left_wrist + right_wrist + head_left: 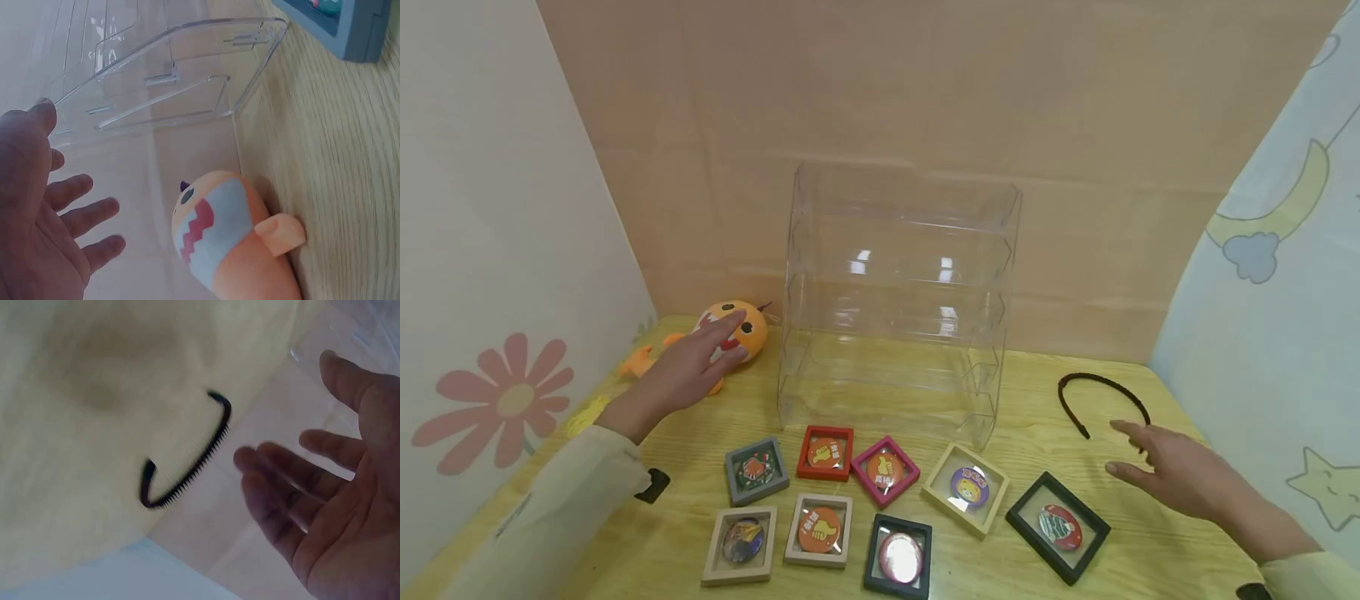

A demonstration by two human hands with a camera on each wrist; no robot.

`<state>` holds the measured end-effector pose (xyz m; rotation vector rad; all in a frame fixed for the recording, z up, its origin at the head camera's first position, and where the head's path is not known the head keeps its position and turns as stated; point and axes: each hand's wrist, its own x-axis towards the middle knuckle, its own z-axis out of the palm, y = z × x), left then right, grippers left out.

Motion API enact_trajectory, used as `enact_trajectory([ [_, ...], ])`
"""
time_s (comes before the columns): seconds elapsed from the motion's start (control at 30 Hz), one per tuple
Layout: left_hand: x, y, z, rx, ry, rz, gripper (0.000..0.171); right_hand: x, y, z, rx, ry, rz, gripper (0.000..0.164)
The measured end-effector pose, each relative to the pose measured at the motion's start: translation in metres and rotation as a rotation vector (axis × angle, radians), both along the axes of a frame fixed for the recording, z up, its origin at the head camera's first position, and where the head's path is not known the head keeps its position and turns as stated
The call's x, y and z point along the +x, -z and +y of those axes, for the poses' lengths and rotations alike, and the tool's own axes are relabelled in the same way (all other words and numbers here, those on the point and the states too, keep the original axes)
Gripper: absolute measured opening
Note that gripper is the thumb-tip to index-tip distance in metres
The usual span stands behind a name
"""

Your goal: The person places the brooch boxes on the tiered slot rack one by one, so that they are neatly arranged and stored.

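Note:
My left hand hovers over the left side of the table, fingers extended and holding nothing. In the head view it overlaps an orange plush toy with a red zigzag mouth. The left wrist view shows a gap between the hand and the toy. A clear plastic tiered display rack stands upright at mid-table. On the right, my right hand hangs with loosely bent, unoccupied fingers near a dark toothed headband. That headband lies apart from the hand in the right wrist view.
Several small square frames with round badges lie before the rack, including a red one, a grey one and a black one. A yellow item sits at the left edge. Patterned cloth walls flank the table.

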<state>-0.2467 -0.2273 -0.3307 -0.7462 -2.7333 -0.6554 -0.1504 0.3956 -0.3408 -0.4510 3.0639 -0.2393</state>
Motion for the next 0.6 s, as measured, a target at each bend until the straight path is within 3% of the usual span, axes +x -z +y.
enact_trajectory([
  [0.13,-0.008,0.003,0.009,0.069,0.078,0.000,0.056,0.007,0.014,-0.003,-0.142,-0.067,-0.174,0.055],
  [0.3,-0.018,0.007,0.024,0.208,0.149,0.038,0.054,0.016,0.025,-0.004,-0.271,-0.194,-0.278,0.045],
  [0.6,-0.025,0.006,0.044,0.356,0.114,0.051,0.053,0.028,0.032,-0.005,-0.414,-0.218,-0.404,0.033],
])
